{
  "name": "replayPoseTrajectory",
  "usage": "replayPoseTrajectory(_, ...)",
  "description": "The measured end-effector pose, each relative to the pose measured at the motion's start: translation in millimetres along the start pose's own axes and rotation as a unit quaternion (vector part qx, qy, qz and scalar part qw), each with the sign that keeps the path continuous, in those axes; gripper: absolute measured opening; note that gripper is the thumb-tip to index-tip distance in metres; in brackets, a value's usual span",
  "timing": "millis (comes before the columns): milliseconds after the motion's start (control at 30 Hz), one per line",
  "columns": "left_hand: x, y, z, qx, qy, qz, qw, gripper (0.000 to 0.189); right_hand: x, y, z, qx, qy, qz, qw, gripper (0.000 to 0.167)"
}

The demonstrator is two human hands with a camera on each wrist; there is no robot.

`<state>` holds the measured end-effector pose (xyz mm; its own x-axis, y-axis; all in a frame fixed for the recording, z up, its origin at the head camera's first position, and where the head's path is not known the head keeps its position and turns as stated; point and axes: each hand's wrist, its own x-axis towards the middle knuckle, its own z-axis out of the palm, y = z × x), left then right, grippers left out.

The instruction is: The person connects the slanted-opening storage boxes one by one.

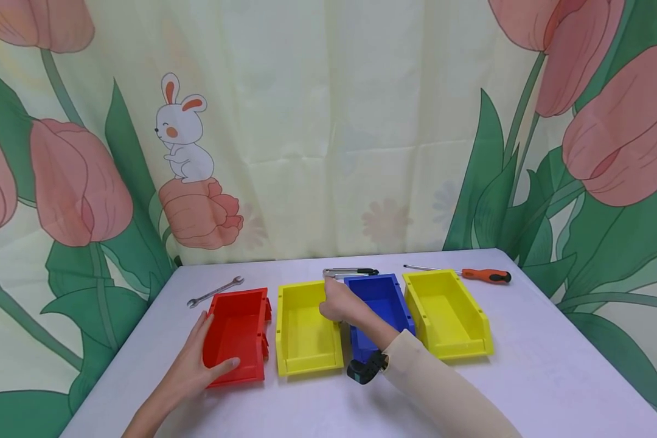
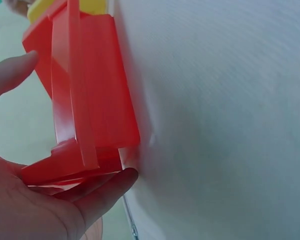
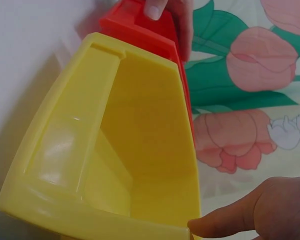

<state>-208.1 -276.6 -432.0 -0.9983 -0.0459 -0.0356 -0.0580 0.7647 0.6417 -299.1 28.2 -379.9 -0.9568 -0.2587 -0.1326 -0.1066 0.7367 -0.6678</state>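
My left hand (image 1: 194, 359) spreads over the red bin (image 1: 235, 337). Its fingers lie against the outside of the left wall, and the thumb reaches over the bin's opening. In the left wrist view the fingertips (image 2: 125, 175) show at that wall. My right hand (image 1: 339, 301) is at the back right part of the left yellow bin (image 1: 309, 368). In the right wrist view the thumb (image 3: 210, 225) presses the rim of that bin, and the other fingers are hidden. The blue bin (image 1: 380, 292) stands just right, partly covered by my forearm.
A second yellow bin (image 1: 449, 316) stands right of the blue one. At the back lie a wrench (image 1: 216, 292), a silver tool with a black end (image 1: 353, 271) and an orange-handled screwdriver (image 1: 484, 275). A curtain (image 1: 328, 121) hangs behind the table (image 1: 531, 353).
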Motion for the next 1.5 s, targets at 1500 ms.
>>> replayPoseTrajectory(1500, 0.8, -3.6, 1.8, 0.013, -0.013, 0.009, 0.9998, 0.144, 2.9, -15, -16, -0.042, 0.01, -0.035, 0.9984, 0.045)
